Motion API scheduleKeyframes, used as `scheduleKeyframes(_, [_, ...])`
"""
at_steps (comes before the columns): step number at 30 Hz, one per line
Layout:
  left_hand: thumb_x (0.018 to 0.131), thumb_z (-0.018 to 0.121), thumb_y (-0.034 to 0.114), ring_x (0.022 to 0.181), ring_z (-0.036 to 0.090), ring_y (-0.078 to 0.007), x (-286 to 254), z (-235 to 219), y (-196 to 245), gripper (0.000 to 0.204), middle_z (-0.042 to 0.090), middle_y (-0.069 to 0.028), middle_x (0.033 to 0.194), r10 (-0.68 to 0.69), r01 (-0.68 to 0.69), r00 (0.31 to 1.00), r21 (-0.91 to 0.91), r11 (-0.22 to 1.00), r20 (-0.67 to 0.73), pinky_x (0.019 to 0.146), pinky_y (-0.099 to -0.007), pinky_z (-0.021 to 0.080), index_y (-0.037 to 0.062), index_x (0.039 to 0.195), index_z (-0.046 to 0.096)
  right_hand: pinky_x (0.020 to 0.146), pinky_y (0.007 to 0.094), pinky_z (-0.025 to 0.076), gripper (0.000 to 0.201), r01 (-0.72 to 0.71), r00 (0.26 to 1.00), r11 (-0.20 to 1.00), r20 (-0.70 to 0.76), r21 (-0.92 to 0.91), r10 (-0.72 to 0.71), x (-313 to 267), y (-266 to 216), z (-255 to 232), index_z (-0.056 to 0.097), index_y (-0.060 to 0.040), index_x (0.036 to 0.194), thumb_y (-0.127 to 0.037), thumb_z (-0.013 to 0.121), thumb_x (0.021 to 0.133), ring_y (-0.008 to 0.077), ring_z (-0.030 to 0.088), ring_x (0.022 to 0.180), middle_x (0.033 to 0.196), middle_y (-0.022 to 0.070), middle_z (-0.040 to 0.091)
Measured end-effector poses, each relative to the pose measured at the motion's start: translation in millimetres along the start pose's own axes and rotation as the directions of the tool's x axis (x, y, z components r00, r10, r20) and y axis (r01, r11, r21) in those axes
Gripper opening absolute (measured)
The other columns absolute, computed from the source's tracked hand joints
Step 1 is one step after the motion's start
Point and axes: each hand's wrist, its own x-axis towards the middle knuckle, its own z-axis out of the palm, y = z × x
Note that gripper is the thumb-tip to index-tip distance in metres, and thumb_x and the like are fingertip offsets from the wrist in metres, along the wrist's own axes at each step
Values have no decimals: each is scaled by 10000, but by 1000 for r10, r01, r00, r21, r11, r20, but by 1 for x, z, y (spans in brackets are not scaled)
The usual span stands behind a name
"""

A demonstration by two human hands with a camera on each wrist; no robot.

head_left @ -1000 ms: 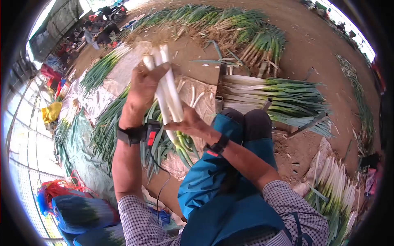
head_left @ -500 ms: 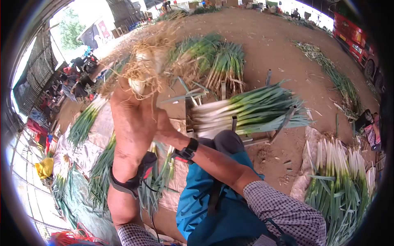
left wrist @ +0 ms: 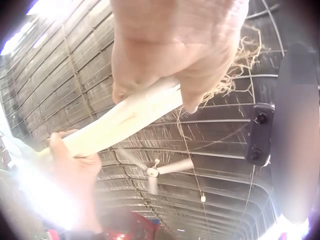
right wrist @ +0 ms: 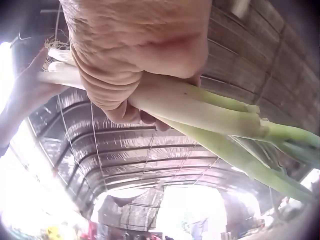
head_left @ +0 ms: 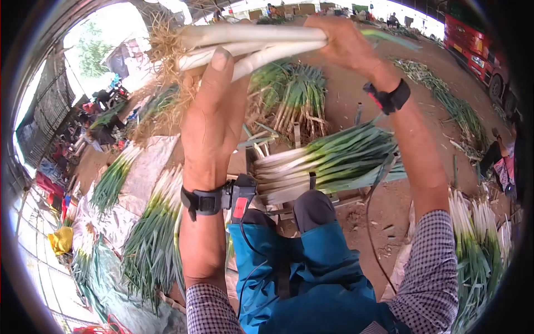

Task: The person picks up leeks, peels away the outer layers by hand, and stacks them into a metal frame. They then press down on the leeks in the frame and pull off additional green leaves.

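Note:
Several long white green onions (head_left: 261, 39) lie almost level across the top of the head view, held high before me. Their bushy roots (head_left: 164, 50) point left. My left hand (head_left: 214, 117) grips the bunch near the root end, thumb up along the stalks. Farther along, my right hand (head_left: 347, 47) holds the stalks where white turns to green. In the right wrist view the fingers wrap round the bunch, and pale green stems (right wrist: 240, 150) run out to the right. The left wrist view shows a white stalk (left wrist: 125, 120) stretched between both hands.
A metal rack (head_left: 314, 181) before my knees holds a pile of green onions (head_left: 334, 156). More bunches lie on sheets at left (head_left: 161, 234) and right (head_left: 481, 250), and others on the ground ahead (head_left: 303, 103). A cable (head_left: 370, 234) hangs from the right wrist.
The bunch was upright low at left, then turned roots toward the camera. Now it lies crosswise and higher, roots left, with the right hand moved out to the right. The head view has tilted up.

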Motion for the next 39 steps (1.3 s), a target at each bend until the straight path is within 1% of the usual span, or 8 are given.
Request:
scheduleKeyframes(6, [978, 663, 238, 1215, 579, -255, -8, -94, -164, 358, 617, -89, 1246, -311, 278, 946, -259, 925, -95, 1096, -456, 449, 31, 1253, 566, 699, 448, 502, 156, -173, 911, 974, 352, -144, 214, -111, 76, 73, 612, -63, 995, -57, 659, 847, 422, 630, 804, 888, 187, 668])
scheduleKeyframes(10, [975, 666, 296, 1250, 567, -315, -98, -180, -300, 460, 606, -152, 1301, -691, 583, 703, -418, 697, -171, 1099, -450, 439, 6, 1308, 533, 798, 508, 499, 189, -505, 630, 856, 629, -115, 456, -257, 93, 191, 644, -30, 977, -40, 642, 789, 451, 652, 904, 887, 235, 677])
scheduleKeyframes(14, [924, 723, 381, 1354, 480, -302, -162, -204, -349, 718, 513, -198, 1460, -792, 829, 559, 187, 527, -244, 1160, -370, 328, -22, 1454, 455, 838, 498, 500, 272, -655, 487, 746, 689, -118, 537, -298, 85, 222, 663, -12, 1023, -18, 613, 755, 460, 637, 937, 910, 250, 678])
scheduleKeyframes(19, [889, 707, 353, 1241, 511, -399, -204, -237, -407, 594, 593, -208, 1291, -515, 256, 827, 967, -10, -224, 1083, -503, 360, -2, 1339, 553, 827, 499, 495, 287, -618, 389, 758, 756, -209, 526, -275, 111, 218, 665, -13, 1023, -13, 609, 742, 452, 640, 935, 908, 249, 678])
scheduleKeyframes(23, [960, 572, 424, 1285, 462, -397, -253, -241, -421, 630, 523, -221, 1390, -637, 330, 706, 940, -89, -309, 1111, -521, 291, 3, 1416, 463, 812, 496, 493, 234, -543, 350, 812, 821, -213, 450, -234, 101, 223, 643, -6, 965, -20, 617, 732, 444, 640, 921, 873, 239, 668])
scheduleKeyframes(29, [970, 561, 380, 1287, 456, -395, -250, -239, -414, 602, 522, -234, 1377, -643, 351, 697, 933, -79, -317, 1110, -503, 299, -27, 1401, 462, 754, 505, 532, 119, -338, 402, 940, 895, -51, 193, -300, 52, 363, 639, -42, 885, -59, 634, 767, 391, 682, 864, 821, 203, 676])
scheduleKeyframes(35, [930, 611, 321, 1302, 438, -425, -257, -239, -418, 595, 518, -244, 1371, -561, 352, 770, 936, -22, -302, 1123, -514, 288, -55, 1368, 466, 882, 483, 516, 194, -463, 72, 882, 988, -89, 137, -340, 42, 410, 658, -11, 968, -69, 591, 796, 403, 639, 1061, 1074, 232, 685])
scheduleKeyframes(39, [908, 639, 176, 1276, 449, -449, -267, -245, -415, 473, 516, -240, 1362, -513, 354, 812, 934, 51, -280, 1099, -529, 330, -24, 1319, 519, 881, 496, 500, 274, -503, 160, 863, 977, -44, 143, -356, 48, 413, 637, -2, 1003, -79, 611, 741, 425, 624, 1041, 1034, 240, 680])
